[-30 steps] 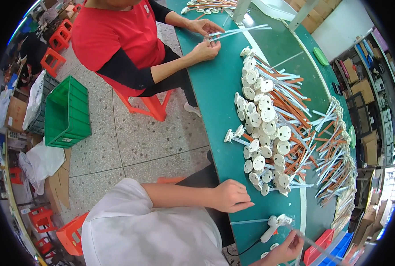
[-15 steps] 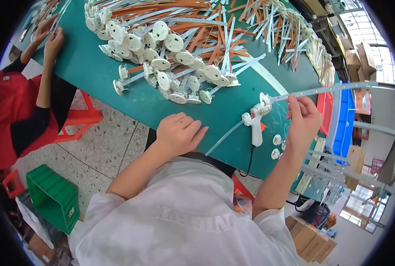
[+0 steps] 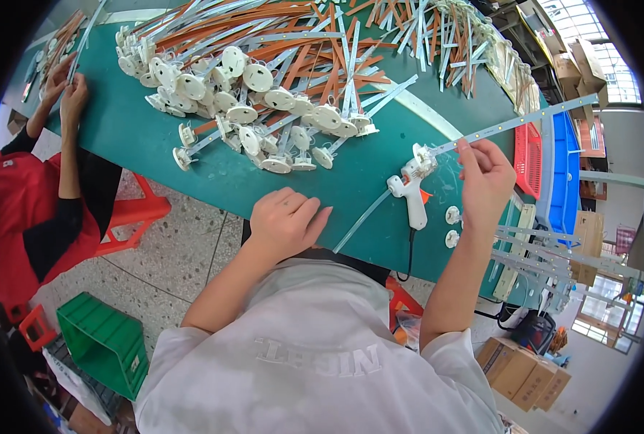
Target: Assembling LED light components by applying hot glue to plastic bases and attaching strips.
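Note:
My right hand [image 3: 490, 181] pinches a thin white LED strip [image 3: 531, 118] between thumb and fingertips near its lower end. That end meets a small white round base [image 3: 424, 153], which sits at the nozzle end of a white glue gun [image 3: 415, 206]. A long translucent glue stick [image 3: 362, 221] runs out of the gun's back. My left hand [image 3: 284, 223] rests at the table's near edge, loosely curled with the thumb apart, nothing visible in it. Two loose white round pieces [image 3: 452, 215] lie beside my right forearm.
Piled LED strips with white round bases [image 3: 242, 114] and brown-backed strips cover the green table's [image 3: 145, 148] far side. A red basket [image 3: 529, 160] and blue tray [image 3: 562, 173] stand right. Another person's hands [image 3: 73, 98] hold strips at left. A dark cord [image 3: 411, 253] hangs over the edge.
The strip in my right hand has tilted more steeply, its far end rising. The whole view has shifted slightly; my left hand stays at the table edge.

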Motion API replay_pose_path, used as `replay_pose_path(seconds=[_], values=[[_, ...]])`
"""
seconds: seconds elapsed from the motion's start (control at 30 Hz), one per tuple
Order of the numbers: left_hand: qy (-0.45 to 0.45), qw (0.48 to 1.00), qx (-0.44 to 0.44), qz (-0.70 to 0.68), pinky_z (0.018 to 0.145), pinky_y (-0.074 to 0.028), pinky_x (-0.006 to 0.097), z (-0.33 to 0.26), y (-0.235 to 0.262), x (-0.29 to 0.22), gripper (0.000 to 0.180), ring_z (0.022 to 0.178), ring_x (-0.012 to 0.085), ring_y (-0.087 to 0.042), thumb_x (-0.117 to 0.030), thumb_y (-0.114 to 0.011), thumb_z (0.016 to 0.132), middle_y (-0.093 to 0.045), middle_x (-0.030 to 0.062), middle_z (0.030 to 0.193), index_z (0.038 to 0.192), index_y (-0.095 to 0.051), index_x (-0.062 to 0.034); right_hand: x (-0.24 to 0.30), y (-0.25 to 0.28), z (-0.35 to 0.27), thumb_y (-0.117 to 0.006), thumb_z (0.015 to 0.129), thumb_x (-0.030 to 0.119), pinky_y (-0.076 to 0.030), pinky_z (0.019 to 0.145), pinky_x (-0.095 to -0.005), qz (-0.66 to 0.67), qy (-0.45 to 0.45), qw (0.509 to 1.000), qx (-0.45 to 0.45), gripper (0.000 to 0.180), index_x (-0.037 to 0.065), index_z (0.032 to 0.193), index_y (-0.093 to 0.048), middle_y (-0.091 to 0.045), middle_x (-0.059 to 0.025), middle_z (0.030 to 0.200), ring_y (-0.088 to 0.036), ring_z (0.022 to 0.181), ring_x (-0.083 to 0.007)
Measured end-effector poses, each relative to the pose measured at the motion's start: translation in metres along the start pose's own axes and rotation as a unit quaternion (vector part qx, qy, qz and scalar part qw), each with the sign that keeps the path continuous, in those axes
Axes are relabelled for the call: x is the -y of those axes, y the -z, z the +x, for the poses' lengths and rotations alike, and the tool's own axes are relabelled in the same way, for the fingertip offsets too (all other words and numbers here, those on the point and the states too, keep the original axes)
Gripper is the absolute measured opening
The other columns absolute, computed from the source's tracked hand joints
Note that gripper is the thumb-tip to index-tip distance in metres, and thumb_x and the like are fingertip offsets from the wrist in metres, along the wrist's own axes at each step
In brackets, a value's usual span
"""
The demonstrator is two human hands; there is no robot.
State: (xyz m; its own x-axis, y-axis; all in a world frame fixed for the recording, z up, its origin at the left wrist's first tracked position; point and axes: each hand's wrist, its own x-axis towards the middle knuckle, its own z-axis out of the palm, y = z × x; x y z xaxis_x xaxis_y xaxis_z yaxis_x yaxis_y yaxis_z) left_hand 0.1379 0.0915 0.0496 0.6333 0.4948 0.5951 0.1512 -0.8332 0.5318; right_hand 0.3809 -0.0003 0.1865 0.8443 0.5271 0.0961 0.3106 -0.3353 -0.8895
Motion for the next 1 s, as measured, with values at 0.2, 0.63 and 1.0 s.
replay_pose_path(seconds=[0.2, 0.63, 1.0], values=[[-0.009, 1.000, -0.001, 0.000, 0.046, -0.042, 0.032, 0.002, 0.001, -0.002, 0.017, 0.054, 0.0210, -0.053, -0.011, -0.077, 0.068, -0.055, 0.0037, 0.063, 0.072, -0.062, -0.0058, -0.062, -0.013, 0.060, -0.069, 0.084, 0.014, -0.050, 0.067, -0.0257, -0.191, 0.191, 0.946, -0.180, 0.016, -0.001, 0.089, -0.067, -0.070, -0.0071, 0.075, -0.066, 0.068, -0.0117], [-0.006, 1.000, -0.007, 0.007, 0.046, -0.041, 0.031, 0.003, 0.003, -0.003, 0.016, 0.052, 0.0202, -0.052, -0.012, -0.077, 0.068, -0.053, 0.0030, 0.061, 0.071, -0.062, -0.0064, -0.104, -0.029, 0.089, -0.067, 0.081, 0.012, -0.051, 0.064, -0.0308, -0.230, 0.151, 0.947, -0.166, 0.013, 0.002, 0.090, -0.067, -0.070, -0.0103, 0.075, -0.068, 0.065, -0.0194], [0.001, 0.999, -0.021, 0.039, 0.045, -0.039, 0.031, 0.002, 0.005, -0.004, 0.017, 0.052, 0.0186, -0.051, -0.014, -0.077, 0.067, -0.051, 0.0015, 0.057, 0.066, -0.060, -0.0094, -0.045, -0.033, 0.038, -0.073, 0.080, 0.023, -0.050, 0.062, -0.0278, -0.269, 0.107, 0.952, -0.100, 0.023, 0.001, 0.086, -0.067, -0.069, -0.0074, 0.071, -0.063, 0.061, -0.0140]])
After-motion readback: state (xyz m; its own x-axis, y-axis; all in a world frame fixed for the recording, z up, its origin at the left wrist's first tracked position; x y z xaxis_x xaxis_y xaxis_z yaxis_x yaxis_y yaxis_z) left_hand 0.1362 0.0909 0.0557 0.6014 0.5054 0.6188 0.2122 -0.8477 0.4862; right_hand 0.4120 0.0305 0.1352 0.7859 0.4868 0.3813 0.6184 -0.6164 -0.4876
